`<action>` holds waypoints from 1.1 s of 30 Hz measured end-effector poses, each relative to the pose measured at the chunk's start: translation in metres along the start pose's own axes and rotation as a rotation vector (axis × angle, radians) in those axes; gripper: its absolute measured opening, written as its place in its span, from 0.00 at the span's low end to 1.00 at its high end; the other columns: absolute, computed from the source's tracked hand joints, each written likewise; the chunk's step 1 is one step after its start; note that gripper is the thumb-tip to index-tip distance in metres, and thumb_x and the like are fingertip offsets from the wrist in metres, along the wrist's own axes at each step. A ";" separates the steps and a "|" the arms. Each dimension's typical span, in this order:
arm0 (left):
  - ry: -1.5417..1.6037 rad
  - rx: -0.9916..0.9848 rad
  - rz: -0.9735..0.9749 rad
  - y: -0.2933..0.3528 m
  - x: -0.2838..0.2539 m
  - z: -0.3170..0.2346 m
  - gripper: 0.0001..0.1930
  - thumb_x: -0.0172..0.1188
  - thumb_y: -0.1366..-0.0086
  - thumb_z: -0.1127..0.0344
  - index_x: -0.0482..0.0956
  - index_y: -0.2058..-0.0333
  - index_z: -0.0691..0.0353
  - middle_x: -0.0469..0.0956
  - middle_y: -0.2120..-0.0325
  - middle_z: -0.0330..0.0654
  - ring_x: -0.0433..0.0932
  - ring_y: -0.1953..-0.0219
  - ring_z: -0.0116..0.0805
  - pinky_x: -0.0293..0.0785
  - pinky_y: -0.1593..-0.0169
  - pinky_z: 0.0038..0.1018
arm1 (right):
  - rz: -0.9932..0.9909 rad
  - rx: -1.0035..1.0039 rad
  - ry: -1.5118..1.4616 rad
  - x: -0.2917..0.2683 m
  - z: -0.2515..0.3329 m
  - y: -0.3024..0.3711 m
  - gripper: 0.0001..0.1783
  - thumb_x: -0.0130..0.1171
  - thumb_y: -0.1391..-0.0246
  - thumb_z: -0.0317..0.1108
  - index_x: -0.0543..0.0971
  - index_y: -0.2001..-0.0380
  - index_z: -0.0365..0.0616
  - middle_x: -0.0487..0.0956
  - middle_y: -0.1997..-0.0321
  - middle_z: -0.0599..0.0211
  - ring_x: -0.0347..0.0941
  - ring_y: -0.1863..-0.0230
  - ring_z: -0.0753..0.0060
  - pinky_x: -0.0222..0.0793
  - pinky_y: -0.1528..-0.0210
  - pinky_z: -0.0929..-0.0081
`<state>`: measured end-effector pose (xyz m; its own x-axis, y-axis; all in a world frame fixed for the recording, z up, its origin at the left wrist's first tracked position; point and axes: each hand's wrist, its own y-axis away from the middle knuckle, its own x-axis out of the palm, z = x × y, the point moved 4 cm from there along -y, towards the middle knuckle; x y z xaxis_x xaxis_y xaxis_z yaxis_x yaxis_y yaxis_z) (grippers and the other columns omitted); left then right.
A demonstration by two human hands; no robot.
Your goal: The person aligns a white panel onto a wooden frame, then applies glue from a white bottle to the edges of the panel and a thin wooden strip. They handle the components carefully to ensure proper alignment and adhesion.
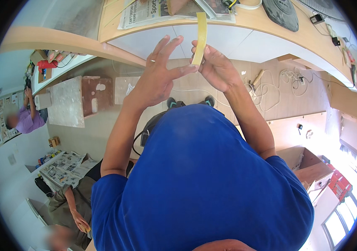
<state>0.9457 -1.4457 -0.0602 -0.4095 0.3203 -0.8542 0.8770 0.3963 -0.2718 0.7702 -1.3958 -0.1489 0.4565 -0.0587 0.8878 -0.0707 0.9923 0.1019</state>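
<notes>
A narrow, pale yellow strip (201, 35), slightly curved, stands up in front of me; I cannot tell if it is tape or sandpaper. My right hand (219, 69) pinches its lower part between thumb and fingers. From the left, my left hand (153, 77) reaches in with its fingers stretched and spread and a ring on one of them. Its thumb tip meets the lower end of the strip, or lies just beside it. Behind the strip's upper end runs the edge of a light wood counter (153, 24).
Newspaper (138, 16) and a metal strip (204, 7) lie on the counter, with a dark dusty base (279, 12) farther right. A hammer (257, 79) and loose white cable (276, 94) are on the floor. Two other people are at the left, one in purple (32, 119).
</notes>
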 end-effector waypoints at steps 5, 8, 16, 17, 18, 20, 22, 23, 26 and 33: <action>0.208 0.036 -0.097 -0.014 -0.008 0.011 0.38 0.48 0.50 0.88 0.83 0.45 0.41 0.51 0.26 0.48 0.49 0.25 0.57 0.53 0.27 0.50 | -0.047 0.003 0.017 0.001 0.001 0.004 0.21 0.54 0.29 0.35 0.72 0.39 0.35 0.78 0.47 0.65 0.73 0.47 0.72 0.70 0.39 0.68; 0.096 -0.020 -0.116 -0.025 -0.004 0.014 0.39 0.48 0.51 0.88 0.83 0.45 0.40 0.52 0.27 0.47 0.50 0.25 0.57 0.53 0.27 0.50 | -0.009 0.000 0.022 0.005 0.002 0.005 0.21 0.54 0.29 0.36 0.72 0.39 0.36 0.78 0.46 0.66 0.73 0.46 0.73 0.70 0.39 0.67; -0.004 0.014 -0.020 -0.010 0.002 0.014 0.39 0.48 0.51 0.88 0.83 0.44 0.41 0.51 0.27 0.48 0.50 0.25 0.57 0.52 0.26 0.50 | -0.003 -0.049 0.051 -0.001 0.008 0.007 0.20 0.55 0.30 0.36 0.74 0.41 0.36 0.78 0.48 0.67 0.74 0.47 0.72 0.70 0.38 0.67; 0.062 0.013 -0.045 -0.009 0.000 0.013 0.39 0.48 0.51 0.88 0.83 0.44 0.41 0.51 0.27 0.48 0.50 0.26 0.57 0.52 0.26 0.50 | -0.007 -0.045 0.051 0.000 0.008 0.007 0.20 0.55 0.30 0.36 0.74 0.41 0.36 0.78 0.48 0.67 0.74 0.47 0.72 0.70 0.38 0.67; 0.126 0.011 -0.073 -0.007 -0.001 0.012 0.39 0.48 0.51 0.88 0.83 0.44 0.41 0.51 0.27 0.48 0.50 0.26 0.57 0.52 0.26 0.50 | -0.008 -0.039 0.055 0.001 0.009 0.008 0.20 0.55 0.30 0.37 0.74 0.41 0.36 0.78 0.48 0.67 0.74 0.47 0.72 0.71 0.38 0.67; 0.182 0.003 -0.116 -0.011 -0.002 0.010 0.38 0.49 0.51 0.88 0.83 0.45 0.41 0.52 0.27 0.48 0.51 0.26 0.57 0.53 0.26 0.49 | 0.001 -0.035 0.054 0.002 0.009 0.009 0.20 0.55 0.30 0.37 0.74 0.41 0.36 0.78 0.47 0.66 0.74 0.47 0.72 0.71 0.39 0.67; 0.158 -0.021 -0.152 -0.022 0.001 0.008 0.37 0.51 0.51 0.87 0.84 0.47 0.39 0.55 0.29 0.48 0.53 0.27 0.56 0.55 0.27 0.48 | 0.026 -0.029 0.044 0.003 0.008 0.009 0.20 0.55 0.30 0.37 0.74 0.41 0.36 0.77 0.46 0.66 0.74 0.47 0.72 0.71 0.39 0.66; 0.111 -0.004 -0.142 -0.023 0.002 0.007 0.37 0.51 0.51 0.87 0.84 0.47 0.40 0.55 0.29 0.48 0.53 0.27 0.56 0.55 0.27 0.48 | 0.042 -0.032 0.053 0.004 0.008 0.009 0.20 0.55 0.30 0.36 0.74 0.41 0.36 0.77 0.46 0.66 0.74 0.47 0.72 0.70 0.38 0.66; 0.014 0.034 -0.095 -0.021 0.005 0.006 0.37 0.51 0.51 0.88 0.84 0.47 0.41 0.55 0.29 0.48 0.53 0.27 0.56 0.56 0.27 0.48 | 0.072 -0.049 0.069 0.003 0.010 0.006 0.20 0.54 0.30 0.36 0.74 0.41 0.36 0.77 0.45 0.65 0.74 0.47 0.71 0.70 0.38 0.64; 0.217 -0.025 -0.071 0.002 -0.002 0.008 0.37 0.51 0.52 0.87 0.84 0.46 0.42 0.53 0.28 0.50 0.52 0.27 0.56 0.56 0.27 0.47 | 0.032 -0.058 0.115 -0.007 0.015 0.004 0.20 0.55 0.30 0.36 0.74 0.41 0.36 0.77 0.43 0.64 0.74 0.47 0.70 0.70 0.38 0.62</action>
<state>0.9497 -1.4525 -0.0627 -0.5166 0.4673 -0.7174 0.8388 0.4444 -0.3145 0.7530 -1.3933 -0.1482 0.5536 -0.0169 0.8326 -0.0372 0.9983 0.0449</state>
